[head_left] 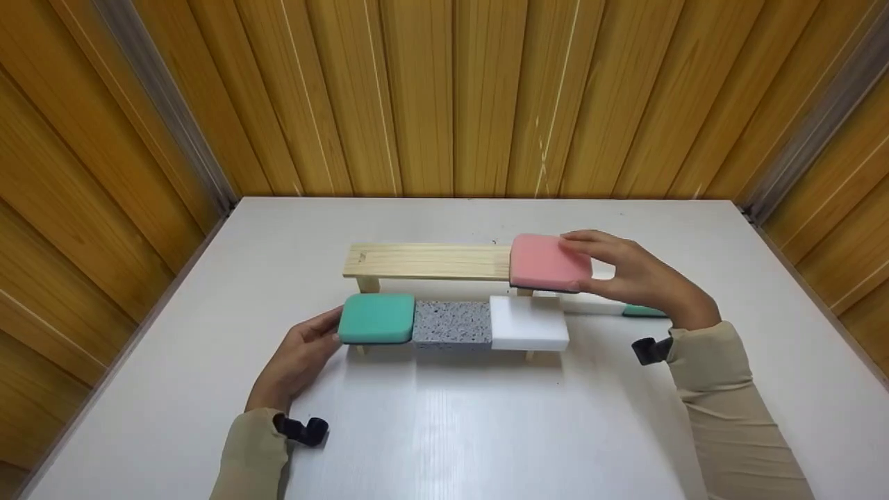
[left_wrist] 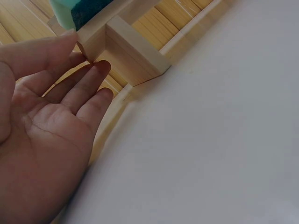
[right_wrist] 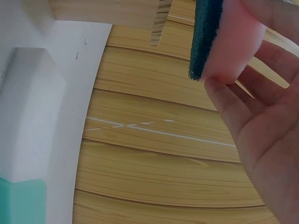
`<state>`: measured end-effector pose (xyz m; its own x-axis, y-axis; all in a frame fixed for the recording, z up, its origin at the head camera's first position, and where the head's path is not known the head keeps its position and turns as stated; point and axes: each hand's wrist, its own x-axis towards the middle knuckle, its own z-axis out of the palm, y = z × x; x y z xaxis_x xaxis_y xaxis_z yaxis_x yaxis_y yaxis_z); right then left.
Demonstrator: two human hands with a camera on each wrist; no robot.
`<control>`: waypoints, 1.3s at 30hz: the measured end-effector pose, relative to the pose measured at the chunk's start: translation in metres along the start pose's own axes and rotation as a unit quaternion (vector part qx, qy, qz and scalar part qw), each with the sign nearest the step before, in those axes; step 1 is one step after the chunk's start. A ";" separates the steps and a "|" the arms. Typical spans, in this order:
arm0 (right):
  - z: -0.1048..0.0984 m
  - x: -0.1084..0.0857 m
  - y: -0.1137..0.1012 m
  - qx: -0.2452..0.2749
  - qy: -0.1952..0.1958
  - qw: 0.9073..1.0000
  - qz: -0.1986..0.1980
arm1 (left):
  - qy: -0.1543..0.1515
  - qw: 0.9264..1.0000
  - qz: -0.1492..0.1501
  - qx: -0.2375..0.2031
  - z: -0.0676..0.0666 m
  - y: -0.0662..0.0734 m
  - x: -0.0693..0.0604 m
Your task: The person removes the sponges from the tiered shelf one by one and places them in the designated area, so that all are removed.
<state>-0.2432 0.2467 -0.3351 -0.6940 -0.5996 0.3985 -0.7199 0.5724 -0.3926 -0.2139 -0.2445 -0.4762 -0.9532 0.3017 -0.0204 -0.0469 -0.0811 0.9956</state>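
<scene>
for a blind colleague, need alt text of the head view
A right hand holds a pink sponge at the right end of a wooden shelf. In front, a green sponge, speckled gray block and white block sit in a row, with the left hand at the row's left end.

Three walls of upright, honey-brown boards with a wood grain enclose the space: a back wall (head_left: 417, 97), a left wall (head_left: 62, 180) and a right wall (head_left: 851, 243). Dark grooves separate the boards, and thin white lines run along several of them; on the back wall, right of centre, some of these cross (head_left: 543, 165). A grey strip covers the left corner (head_left: 163, 94), and another covers the right corner (head_left: 819, 118). The surface (head_left: 486, 444) is white, its far edge close to the back wall, with a few small dark marks towards that edge. Light leaves a pale sheen on its near middle and soft shadows.
</scene>
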 end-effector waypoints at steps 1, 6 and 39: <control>0.000 -0.001 0.001 0.000 0.001 1.000 0.000 | -0.001 1.000 0.001 0.001 0.000 0.000 0.000; 0.000 -0.006 0.005 -0.003 0.002 1.000 0.005 | -0.007 1.000 0.005 0.000 -0.001 0.000 -0.001; -0.001 -0.044 0.021 -0.015 0.006 0.998 0.063 | 0.010 1.000 -0.013 0.013 0.001 -0.001 0.001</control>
<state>-0.2276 0.2862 -0.3599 -0.7794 -0.5146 0.3573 -0.6261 0.6603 -0.4148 -0.2148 -0.2431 -0.4769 -0.9578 0.2834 -0.0480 -0.0641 -0.0478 0.9968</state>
